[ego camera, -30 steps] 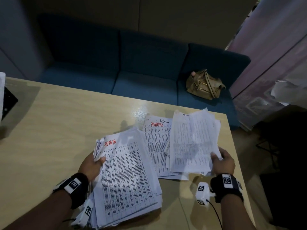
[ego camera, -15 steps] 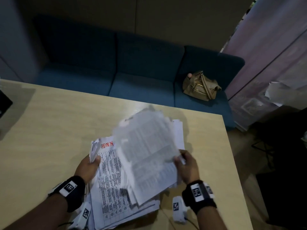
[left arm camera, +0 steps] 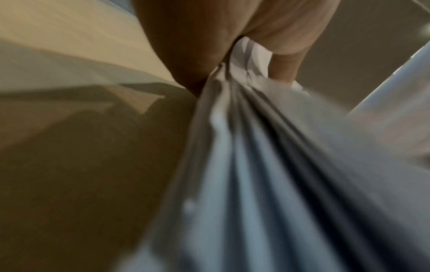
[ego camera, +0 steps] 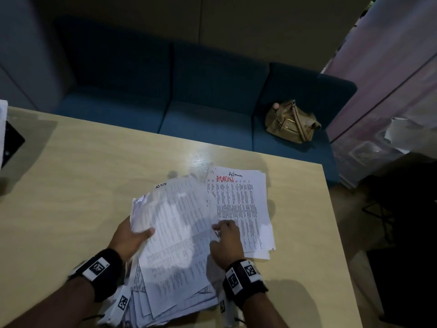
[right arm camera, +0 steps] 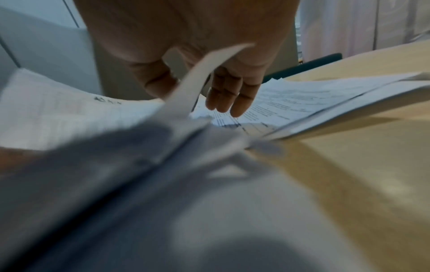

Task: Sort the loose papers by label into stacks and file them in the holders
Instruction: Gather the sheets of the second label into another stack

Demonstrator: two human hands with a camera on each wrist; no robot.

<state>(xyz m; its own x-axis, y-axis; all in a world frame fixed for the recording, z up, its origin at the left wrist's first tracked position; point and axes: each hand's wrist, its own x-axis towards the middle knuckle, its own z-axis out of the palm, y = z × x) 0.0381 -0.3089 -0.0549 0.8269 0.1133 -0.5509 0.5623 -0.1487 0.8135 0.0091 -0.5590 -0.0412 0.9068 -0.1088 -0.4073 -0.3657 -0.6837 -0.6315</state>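
A thick, fanned stack of printed papers (ego camera: 179, 233) lies on the light wooden table (ego camera: 82, 185), its top sheet marked "ADMIN" in black. My left hand (ego camera: 132, 235) grips its left edge, thumb on top; the left wrist view shows the sheets (left arm camera: 256, 165) pinched in that hand (left arm camera: 209, 36). My right hand (ego camera: 227, 240) is at the stack's right edge. In the right wrist view its fingers (right arm camera: 228, 99) are straight, and a curled sheet edge (right arm camera: 193, 82) rises between thumb and fingers. A second stack (ego camera: 238, 209), labelled "ADMIN" in red, lies flat just right of it.
A blue sofa (ego camera: 201, 114) runs behind the table's far edge, with a tan handbag (ego camera: 292, 121) on its right seat. A black object (ego camera: 11, 140) sits at the table's far left. The table's right edge (ego camera: 331, 221) drops to a dark floor.
My right hand swung its sheets leftward from over the right stack onto the stack in my left hand. The red-labelled stack is now uncovered.
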